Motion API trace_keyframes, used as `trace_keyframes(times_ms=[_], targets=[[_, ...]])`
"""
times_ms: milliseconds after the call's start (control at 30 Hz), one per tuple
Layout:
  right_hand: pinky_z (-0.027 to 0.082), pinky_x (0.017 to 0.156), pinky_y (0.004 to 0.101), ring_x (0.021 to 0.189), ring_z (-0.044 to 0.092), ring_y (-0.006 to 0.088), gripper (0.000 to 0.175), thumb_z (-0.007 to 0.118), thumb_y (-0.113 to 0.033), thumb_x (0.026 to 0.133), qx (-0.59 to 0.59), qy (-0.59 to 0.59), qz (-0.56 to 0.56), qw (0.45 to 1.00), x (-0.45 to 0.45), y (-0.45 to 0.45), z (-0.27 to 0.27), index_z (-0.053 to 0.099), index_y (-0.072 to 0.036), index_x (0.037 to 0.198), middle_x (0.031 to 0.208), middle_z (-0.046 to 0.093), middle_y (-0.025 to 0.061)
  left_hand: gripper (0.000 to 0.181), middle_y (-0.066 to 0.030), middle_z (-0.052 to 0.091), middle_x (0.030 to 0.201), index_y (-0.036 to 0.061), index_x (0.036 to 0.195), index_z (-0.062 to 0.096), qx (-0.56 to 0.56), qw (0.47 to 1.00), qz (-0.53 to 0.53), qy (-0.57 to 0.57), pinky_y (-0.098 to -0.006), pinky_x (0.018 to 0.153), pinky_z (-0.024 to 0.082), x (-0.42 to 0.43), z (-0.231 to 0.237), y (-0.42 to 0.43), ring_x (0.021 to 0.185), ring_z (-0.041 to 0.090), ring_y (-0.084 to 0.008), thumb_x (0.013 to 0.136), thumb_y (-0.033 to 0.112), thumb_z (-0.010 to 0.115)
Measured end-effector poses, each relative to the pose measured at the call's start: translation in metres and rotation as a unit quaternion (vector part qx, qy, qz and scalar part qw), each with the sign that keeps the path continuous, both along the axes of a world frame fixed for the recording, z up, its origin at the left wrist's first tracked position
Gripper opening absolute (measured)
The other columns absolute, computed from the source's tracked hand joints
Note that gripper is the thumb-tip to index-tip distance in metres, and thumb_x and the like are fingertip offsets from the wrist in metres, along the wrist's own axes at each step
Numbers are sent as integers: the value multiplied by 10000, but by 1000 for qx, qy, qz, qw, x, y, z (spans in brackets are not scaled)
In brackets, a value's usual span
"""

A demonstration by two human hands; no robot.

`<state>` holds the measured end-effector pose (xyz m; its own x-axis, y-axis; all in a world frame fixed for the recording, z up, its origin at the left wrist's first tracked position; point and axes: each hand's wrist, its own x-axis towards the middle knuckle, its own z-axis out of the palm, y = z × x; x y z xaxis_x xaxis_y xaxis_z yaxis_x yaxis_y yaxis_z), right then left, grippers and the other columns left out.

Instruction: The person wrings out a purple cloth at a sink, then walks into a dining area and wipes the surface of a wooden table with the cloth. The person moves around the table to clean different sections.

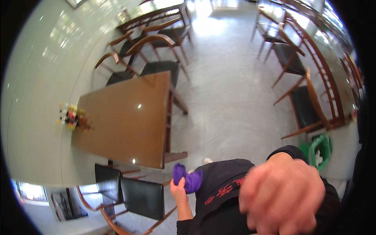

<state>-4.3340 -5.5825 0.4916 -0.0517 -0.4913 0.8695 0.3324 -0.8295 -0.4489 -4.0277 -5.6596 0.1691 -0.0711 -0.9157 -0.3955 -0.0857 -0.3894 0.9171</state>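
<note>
My left hand (180, 192) grips a folded purple cloth (192, 180), held beside the dark apron (226, 188) with red writing on my front. Close to the camera is my right hand (283, 195), large and blurred, its fingers curled; whether anything lies within them cannot be told. Left of the cloth stands a brown-topped table (126, 120), its glossy top reflecting small lights. Small containers in yellow, red and black (72, 117) stand at the table's far end by the wall, blurred.
Chairs with black seats (160, 69) stand beyond the table, and others (142, 196) on its near side. More chairs (305, 107) line a long table at the right. A green bin (321, 151) with a liner stands near my right arm. A glossy pale wall (38, 88) runs along the left.
</note>
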Motion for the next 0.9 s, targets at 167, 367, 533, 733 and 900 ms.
trace_keyframes(times_ms=[167, 367, 533, 733, 900], targets=[[451, 995, 451, 1259, 459, 397, 678, 729, -314, 852, 390, 273, -155, 865, 26, -164, -154, 430, -71, 1411, 1392, 449, 218, 490, -116, 564, 1302, -20, 1390, 441, 13, 958, 91, 271, -385, 1014, 457, -44, 33, -84, 1141, 583, -230, 955, 150, 590], [457, 994, 524, 1161, 533, 489, 826, 731, -440, 802, 402, 553, -9, 730, 93, -264, -283, 363, -174, 1492, 1344, 466, 276, 699, -94, 394, 1501, 70, 1516, 283, 192, 881, 30, 432, -439, 1145, 338, -58, 26, -159, 1387, 393, -260, 1011, 526, 444], [541, 819, 469, 1044, 614, 383, 504, 652, -195, 819, 372, 487, 81, 786, 109, -302, -285, 547, -161, 1311, 1224, 581, 139, 547, -185, 568, 1295, -62, 1347, 460, 231, 953, -42, 193, -381, 922, 548, -9, 32, -185, 1127, 623, -255, 1033, 384, 498], [440, 779, 378, 1032, 510, 216, 353, 644, -219, 781, 68, 686, -149, 709, 107, -365, -331, 607, -273, 1128, 1335, 501, 9, 222, -123, 614, 1017, -24, 1110, 623, -89, 892, 239, -373, -321, 744, 509, 37, -5, -213, 892, 577, -185, 938, 116, 635], [478, 764, 452, 938, 585, 264, 325, 667, -176, 688, 98, 644, -343, 677, -5, -454, -356, 671, -276, 997, 1151, 585, -2, 465, -260, 554, 1227, -59, 1308, 491, 55, 851, 338, -398, -443, 983, 442, 48, -49, -233, 1122, 531, -392, 997, 285, 530]])
